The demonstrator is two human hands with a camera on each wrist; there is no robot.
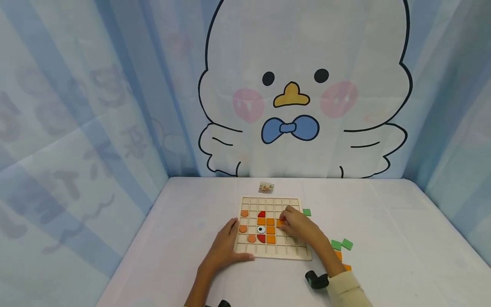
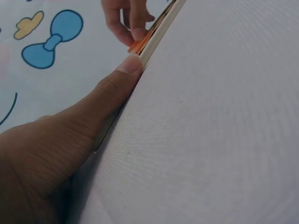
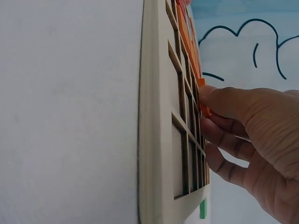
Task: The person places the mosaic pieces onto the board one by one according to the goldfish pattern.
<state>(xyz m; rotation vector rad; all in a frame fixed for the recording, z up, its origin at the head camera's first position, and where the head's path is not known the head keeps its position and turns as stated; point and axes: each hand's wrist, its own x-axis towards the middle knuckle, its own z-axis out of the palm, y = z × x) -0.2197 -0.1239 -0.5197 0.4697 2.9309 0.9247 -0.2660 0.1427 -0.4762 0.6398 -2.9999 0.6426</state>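
L hand (image 1: 224,246) unclenched, thumb + fingers agst near-L corner of grid board (image 1: 276,257), which sits btwn both hands. Just R of L hand: orange discs (image 1: 251,238), then eye pc (image 1: 261,229), on board. R hand (image 1: 301,225) pinches orange tile (image 1: 281,223) at board. Green tile (image 1: 306,212) just beyond R hand; green sqs (image 1: 347,244) + orange pcs (image 1: 347,267) to its R.

Before you: one table (image 1: 383,213), white-covered, far corners rounded. Facing you: one back cloth (image 1: 176,85), pale blue, printed with a large white bird (image 1: 291,38), outlined black; yellow beak (image 1: 291,95), pink cheeks (image 1: 248,105), blue bow tie (image 1: 290,128). Your left: one side cloth (image 1: 57,128), striped, lettering blurred. Your right: one pale-blue cloth (image 1: 452,149), folded. Light: soft, diffuse.
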